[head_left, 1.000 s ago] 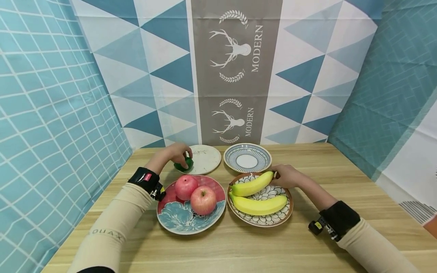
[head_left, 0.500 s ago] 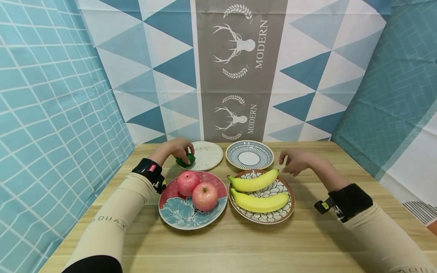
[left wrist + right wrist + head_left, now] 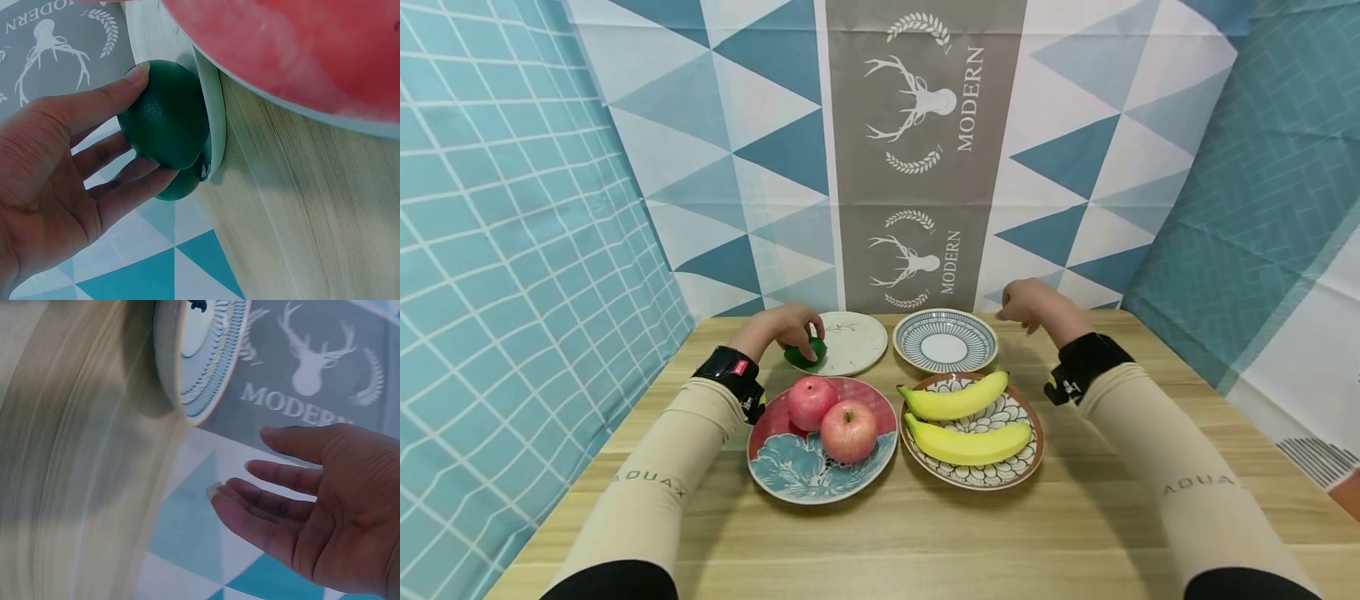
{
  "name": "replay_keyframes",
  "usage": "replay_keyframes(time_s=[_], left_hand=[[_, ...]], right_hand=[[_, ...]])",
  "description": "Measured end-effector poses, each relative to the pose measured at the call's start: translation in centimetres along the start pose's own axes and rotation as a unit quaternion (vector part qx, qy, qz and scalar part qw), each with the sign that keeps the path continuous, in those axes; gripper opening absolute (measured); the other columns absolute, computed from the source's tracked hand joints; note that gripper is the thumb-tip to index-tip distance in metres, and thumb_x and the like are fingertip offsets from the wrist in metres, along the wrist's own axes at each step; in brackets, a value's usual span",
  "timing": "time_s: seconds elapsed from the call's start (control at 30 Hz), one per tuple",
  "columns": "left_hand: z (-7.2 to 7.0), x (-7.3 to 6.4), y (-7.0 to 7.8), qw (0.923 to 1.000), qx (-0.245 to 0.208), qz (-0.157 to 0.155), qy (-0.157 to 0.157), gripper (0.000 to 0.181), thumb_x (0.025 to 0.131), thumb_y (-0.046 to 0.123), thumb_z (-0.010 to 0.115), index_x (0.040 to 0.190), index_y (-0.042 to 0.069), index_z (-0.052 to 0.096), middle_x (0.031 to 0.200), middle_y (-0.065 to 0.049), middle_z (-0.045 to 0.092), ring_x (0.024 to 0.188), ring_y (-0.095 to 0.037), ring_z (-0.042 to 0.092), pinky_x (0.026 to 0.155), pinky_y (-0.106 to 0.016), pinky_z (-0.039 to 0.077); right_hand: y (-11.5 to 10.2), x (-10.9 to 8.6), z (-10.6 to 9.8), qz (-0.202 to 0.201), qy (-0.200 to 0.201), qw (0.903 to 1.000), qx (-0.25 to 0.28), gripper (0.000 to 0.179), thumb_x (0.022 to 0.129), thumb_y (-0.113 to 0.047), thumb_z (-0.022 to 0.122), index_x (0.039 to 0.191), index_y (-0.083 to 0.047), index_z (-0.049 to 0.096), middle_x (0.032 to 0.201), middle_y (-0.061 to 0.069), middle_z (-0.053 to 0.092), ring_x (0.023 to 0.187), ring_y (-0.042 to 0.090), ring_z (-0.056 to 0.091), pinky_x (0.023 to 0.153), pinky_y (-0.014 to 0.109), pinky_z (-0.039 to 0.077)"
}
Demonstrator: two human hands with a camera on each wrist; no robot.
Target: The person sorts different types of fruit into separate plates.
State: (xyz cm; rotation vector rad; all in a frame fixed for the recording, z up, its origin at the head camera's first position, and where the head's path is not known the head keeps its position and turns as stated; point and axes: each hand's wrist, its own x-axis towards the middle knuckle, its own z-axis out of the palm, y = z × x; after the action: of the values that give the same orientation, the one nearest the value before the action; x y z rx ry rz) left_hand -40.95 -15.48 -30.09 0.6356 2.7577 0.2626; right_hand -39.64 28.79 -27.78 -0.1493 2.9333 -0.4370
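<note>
My left hand (image 3: 793, 325) pinches a dark green lime (image 3: 165, 115) at the left side of the white plate (image 3: 857, 346). In the left wrist view the thumb lies on one side of it and the fingertips on the other. A second green fruit (image 3: 180, 187) shows partly behind it, against the plate's rim. My right hand (image 3: 1030, 304) is raised past the right edge of the blue-patterned plate (image 3: 943, 347). Its fingers are loosely bent with nothing between them, apart from the plate in the right wrist view.
In front, a red and blue plate (image 3: 820, 483) bears a pinkish-red fruit (image 3: 812, 403) and an apple (image 3: 848, 432). A brown-rimmed plate (image 3: 973, 477) beside it holds an upper banana (image 3: 955, 402) and a lower banana (image 3: 967, 446). Printed cloth (image 3: 925, 167) hangs behind the table.
My right hand has let go of the upper banana on the brown-rimmed plate and moved up and away, towards the back. My left hand stays at the lime on the white plate.
</note>
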Motion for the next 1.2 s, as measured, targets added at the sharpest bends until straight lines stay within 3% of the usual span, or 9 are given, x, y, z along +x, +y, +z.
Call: replay_keyframes(time_s=[0.23, 0.37, 0.5, 0.63, 0.77, 0.9, 1.03, 1.1, 1.2], left_hand=[[0.0, 0.0, -0.4, 0.9999, -0.009, 0.005, -0.003, 0.043, 0.092, 0.018, 0.084, 0.130, 0.004, 0.068, 0.129, -0.023, 0.066, 0.104, -0.028, 0.066, 0.076, -0.037, 0.062], [0.2, 0.1, -0.3, 0.9999, -0.010, -0.002, -0.005, 0.043, 0.091, 0.019, 0.085, 0.128, 0.006, 0.069, 0.127, -0.021, 0.066, 0.103, -0.027, 0.066, 0.077, -0.038, 0.063], [0.2, 0.1, -0.1, 0.9999, -0.010, -0.010, -0.001, 0.041, 0.091, 0.019, 0.086, 0.126, 0.007, 0.070, 0.124, -0.020, 0.066, 0.097, -0.026, 0.066, 0.077, -0.040, 0.063], [0.3, -0.1, 0.0, 0.9998, -0.008, -0.017, 0.002, 0.040, 0.090, 0.019, 0.086, 0.125, 0.007, 0.070, 0.122, -0.017, 0.065, 0.096, -0.025, 0.064, 0.075, -0.038, 0.063], [0.2, -0.3, 0.1, 0.9999, -0.007, -0.013, 0.001, 0.041, 0.091, 0.019, 0.086, 0.126, 0.007, 0.069, 0.119, -0.017, 0.064, 0.093, -0.024, 0.063, 0.073, -0.037, 0.062], [0.2, -0.4, 0.3, 0.9998, -0.013, -0.017, 0.002, 0.042, 0.091, 0.018, 0.086, 0.127, 0.006, 0.068, 0.117, -0.017, 0.064, 0.091, -0.025, 0.063, 0.076, -0.038, 0.062], [0.3, -0.5, 0.3, 0.9995, -0.019, -0.026, 0.004, 0.041, 0.091, 0.018, 0.086, 0.126, 0.006, 0.069, 0.118, -0.016, 0.063, 0.097, -0.025, 0.062, 0.078, -0.040, 0.063], [0.4, -0.6, 0.2, 0.9994, -0.020, -0.028, 0.003, 0.041, 0.091, 0.018, 0.086, 0.127, 0.007, 0.069, 0.119, -0.016, 0.062, 0.100, -0.025, 0.062, 0.079, -0.040, 0.063], [0.3, -0.7, 0.3, 0.9994, -0.021, -0.026, 0.002, 0.042, 0.091, 0.018, 0.086, 0.127, 0.007, 0.069, 0.124, -0.018, 0.061, 0.101, -0.026, 0.062, 0.079, -0.040, 0.063]], right_hand=[[-0.5, 2.9, 1.7, 0.041, -0.050, 0.9969, 0.046, 0.043, 0.105, -0.017, 0.066, 0.138, 0.009, 0.055, 0.142, 0.030, 0.055, 0.100, 0.035, 0.071, 0.090, 0.043, 0.062], [-0.9, 3.9, 2.6, 0.072, -0.061, 0.9945, 0.045, 0.046, 0.104, -0.022, 0.068, 0.140, 0.005, 0.057, 0.141, 0.026, 0.056, 0.103, 0.034, 0.071, 0.095, 0.046, 0.059], [-1.3, 4.2, 2.9, 0.099, -0.052, 0.9930, 0.037, 0.044, 0.102, -0.024, 0.071, 0.136, 0.002, 0.063, 0.134, 0.025, 0.062, 0.105, 0.035, 0.072, 0.089, 0.044, 0.059], [-1.3, 4.0, 2.8, 0.122, -0.058, 0.9874, 0.082, 0.044, 0.101, -0.023, 0.073, 0.135, 0.004, 0.064, 0.128, 0.024, 0.065, 0.107, 0.035, 0.072, 0.080, 0.038, 0.062], [-1.3, 3.5, 2.5, 0.133, -0.073, 0.9781, 0.142, 0.051, 0.103, -0.020, 0.069, 0.144, 0.007, 0.054, 0.135, 0.029, 0.062, 0.117, 0.037, 0.069, 0.090, 0.039, 0.063], [-1.3, 3.5, 2.6, 0.133, -0.083, 0.9742, 0.162, 0.053, 0.107, -0.023, 0.062, 0.147, 0.008, 0.051, 0.142, 0.032, 0.059, 0.119, 0.038, 0.068, 0.094, 0.039, 0.061], [-1.2, 4.0, 3.1, 0.134, -0.090, 0.9789, 0.125, 0.054, 0.107, -0.029, 0.057, 0.147, 0.007, 0.053, 0.130, 0.027, 0.067, 0.099, 0.032, 0.071, 0.084, 0.037, 0.061], [-1.1, 4.3, 3.4, 0.141, -0.090, 0.9802, 0.105, 0.054, 0.107, -0.030, 0.057, 0.149, 0.006, 0.052, 0.128, 0.025, 0.068, 0.094, 0.031, 0.069, 0.085, 0.039, 0.059], [-1.0, 4.9, 3.6, 0.145, -0.088, 0.9825, 0.078, 0.056, 0.108, -0.029, 0.057, 0.150, 0.007, 0.050, 0.133, 0.026, 0.064, 0.102, 0.032, 0.066, 0.095, 0.042, 0.056]])
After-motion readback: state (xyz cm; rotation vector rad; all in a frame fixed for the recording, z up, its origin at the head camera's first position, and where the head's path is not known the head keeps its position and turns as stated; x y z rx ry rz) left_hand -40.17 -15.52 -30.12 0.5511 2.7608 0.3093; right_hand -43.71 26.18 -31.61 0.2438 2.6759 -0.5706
